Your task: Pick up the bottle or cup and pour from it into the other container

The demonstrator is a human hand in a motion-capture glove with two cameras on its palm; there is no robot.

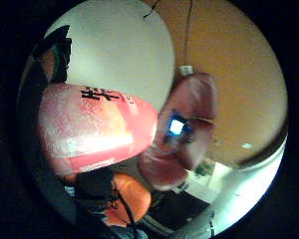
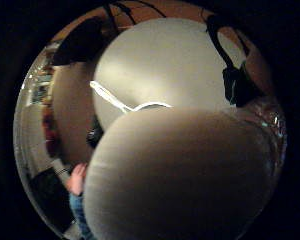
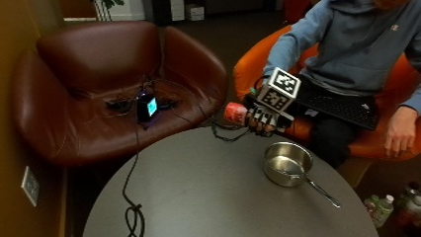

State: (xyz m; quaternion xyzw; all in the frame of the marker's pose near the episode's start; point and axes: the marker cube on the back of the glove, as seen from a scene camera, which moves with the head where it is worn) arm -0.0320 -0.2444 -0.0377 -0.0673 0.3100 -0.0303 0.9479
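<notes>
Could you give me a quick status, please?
Right hand grips red bottle, lifted above table edge. Saucepan on table, apart. Nothing between them.

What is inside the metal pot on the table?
The metal pot looks empty: only its shiny bottom and inner wall show. The near wall hides a small part of the inside.

The outside view looks steeply down from above the round table, facing the brown armchair beyond it. The little-finger palm view sits close against the red bottle and shares that armchair. The thumb palm view looks across the tabletop.
</notes>
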